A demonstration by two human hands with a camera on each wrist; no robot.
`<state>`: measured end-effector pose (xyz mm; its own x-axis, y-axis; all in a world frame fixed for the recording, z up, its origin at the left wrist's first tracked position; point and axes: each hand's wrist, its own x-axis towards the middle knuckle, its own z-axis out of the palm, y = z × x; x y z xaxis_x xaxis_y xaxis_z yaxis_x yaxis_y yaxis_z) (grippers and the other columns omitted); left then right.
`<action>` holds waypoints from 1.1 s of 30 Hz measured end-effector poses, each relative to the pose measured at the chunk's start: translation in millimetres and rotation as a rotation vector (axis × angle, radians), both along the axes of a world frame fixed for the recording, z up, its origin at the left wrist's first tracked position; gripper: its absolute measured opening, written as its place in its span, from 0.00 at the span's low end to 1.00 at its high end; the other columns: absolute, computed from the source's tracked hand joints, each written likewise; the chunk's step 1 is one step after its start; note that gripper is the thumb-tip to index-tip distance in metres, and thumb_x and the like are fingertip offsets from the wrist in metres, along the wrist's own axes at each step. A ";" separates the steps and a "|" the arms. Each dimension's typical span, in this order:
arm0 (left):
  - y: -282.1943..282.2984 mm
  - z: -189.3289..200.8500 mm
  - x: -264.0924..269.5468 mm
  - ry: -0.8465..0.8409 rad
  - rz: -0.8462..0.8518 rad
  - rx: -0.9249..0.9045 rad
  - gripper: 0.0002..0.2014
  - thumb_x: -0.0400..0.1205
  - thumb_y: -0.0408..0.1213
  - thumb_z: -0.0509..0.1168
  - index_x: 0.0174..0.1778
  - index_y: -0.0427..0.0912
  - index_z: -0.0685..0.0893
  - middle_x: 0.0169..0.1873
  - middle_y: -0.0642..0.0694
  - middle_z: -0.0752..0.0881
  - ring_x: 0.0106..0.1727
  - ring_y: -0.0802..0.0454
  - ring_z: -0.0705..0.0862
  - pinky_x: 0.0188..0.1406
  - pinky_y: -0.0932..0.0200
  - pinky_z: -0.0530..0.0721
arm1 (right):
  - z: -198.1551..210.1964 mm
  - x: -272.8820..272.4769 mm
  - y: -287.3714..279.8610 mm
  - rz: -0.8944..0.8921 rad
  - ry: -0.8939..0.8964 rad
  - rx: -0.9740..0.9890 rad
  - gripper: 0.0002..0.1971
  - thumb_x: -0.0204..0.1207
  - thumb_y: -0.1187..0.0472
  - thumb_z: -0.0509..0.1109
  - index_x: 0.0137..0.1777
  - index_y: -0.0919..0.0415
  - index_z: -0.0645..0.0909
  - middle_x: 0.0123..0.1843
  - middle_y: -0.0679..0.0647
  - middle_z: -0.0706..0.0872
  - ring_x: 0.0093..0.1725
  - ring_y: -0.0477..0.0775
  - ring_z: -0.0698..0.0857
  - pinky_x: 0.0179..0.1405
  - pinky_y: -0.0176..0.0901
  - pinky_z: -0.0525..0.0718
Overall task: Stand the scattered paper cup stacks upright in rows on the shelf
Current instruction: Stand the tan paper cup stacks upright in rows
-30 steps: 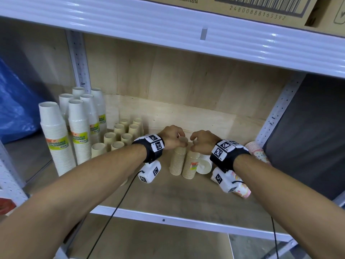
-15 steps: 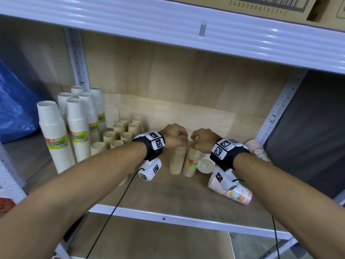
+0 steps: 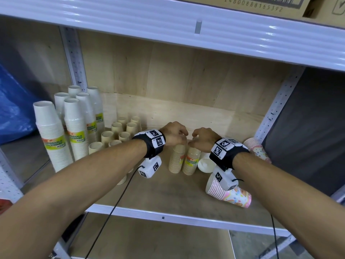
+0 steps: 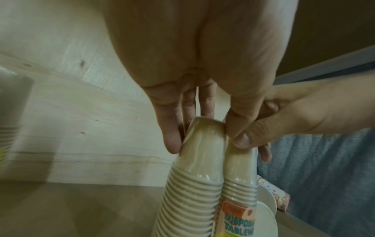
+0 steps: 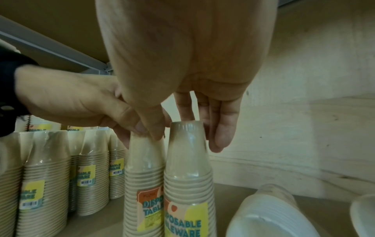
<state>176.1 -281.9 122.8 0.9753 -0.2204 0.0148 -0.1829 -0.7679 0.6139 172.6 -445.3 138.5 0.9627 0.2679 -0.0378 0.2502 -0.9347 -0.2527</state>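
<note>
Two beige paper cup stacks in clear wrap stand upright side by side in the middle of the shelf (image 3: 162, 217). My left hand (image 3: 177, 136) (image 4: 202, 128) grips the top of the left stack (image 3: 176, 159) (image 4: 192, 192) between thumb and fingers. Beside it, my right hand (image 3: 202, 140) (image 5: 186, 128) pinches the top of the right stack (image 3: 192, 161) (image 5: 186, 184) in the same way. The thumbs of both hands touch between the stacks. In the right wrist view the left stack (image 5: 144, 176) shows an orange and yellow label.
Tall white cup stacks (image 3: 50, 133) and several short beige stacks (image 3: 116, 128) stand upright at the left. A white stack (image 3: 205, 164) lies on its side right of my hands. Two patterned pink stacks (image 3: 231, 195) (image 3: 255, 148) lie on the right. A blue bag (image 3: 13, 109) fills the far left.
Both hands stay on the tops of the two beige stacks, which remain upright. The view has tilted slightly; nothing else has visibly moved.
</note>
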 end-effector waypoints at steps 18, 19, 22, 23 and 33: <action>-5.9 5.1 -2.0 -0.021 -0.006 0.078 0.19 0.78 0.38 0.72 0.65 0.41 0.86 0.63 0.45 0.85 0.60 0.49 0.83 0.51 0.61 0.79 | 0.6 3.3 -0.3 0.055 0.004 -0.072 0.17 0.75 0.58 0.70 0.62 0.64 0.84 0.58 0.60 0.88 0.56 0.59 0.86 0.54 0.52 0.88; -6.7 5.9 -2.7 -0.024 -0.017 0.086 0.19 0.78 0.36 0.71 0.66 0.41 0.85 0.64 0.45 0.85 0.62 0.49 0.83 0.52 0.61 0.79 | 0.5 3.8 -0.3 0.058 0.006 -0.073 0.18 0.75 0.58 0.69 0.63 0.63 0.83 0.59 0.59 0.87 0.56 0.59 0.86 0.54 0.51 0.88; -6.6 6.4 -2.5 -0.027 -0.006 0.086 0.20 0.77 0.40 0.72 0.65 0.43 0.85 0.64 0.45 0.84 0.62 0.48 0.83 0.54 0.58 0.81 | 1.2 3.5 0.8 0.071 0.003 -0.101 0.17 0.76 0.59 0.69 0.63 0.65 0.84 0.60 0.61 0.87 0.57 0.60 0.86 0.55 0.52 0.87; -6.0 6.1 -2.0 -0.029 0.005 0.089 0.20 0.77 0.42 0.73 0.65 0.43 0.86 0.63 0.44 0.84 0.61 0.48 0.83 0.55 0.57 0.82 | 0.8 4.2 0.8 0.073 0.000 -0.100 0.17 0.75 0.60 0.69 0.62 0.66 0.84 0.60 0.62 0.87 0.57 0.60 0.86 0.56 0.52 0.87; -11.2 12.1 -0.5 0.008 -0.050 0.198 0.20 0.79 0.33 0.70 0.68 0.42 0.85 0.65 0.45 0.84 0.62 0.48 0.83 0.54 0.59 0.82 | 6.2 2.2 7.0 0.033 0.026 -0.120 0.18 0.75 0.61 0.70 0.63 0.67 0.84 0.61 0.61 0.87 0.57 0.60 0.87 0.49 0.44 0.84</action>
<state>175.6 -293.1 135.0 0.9630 -0.2664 -0.0413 -0.2196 -0.8640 0.4532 174.8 -438.3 144.7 0.9518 0.2910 -0.0966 0.2756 -0.9501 -0.1461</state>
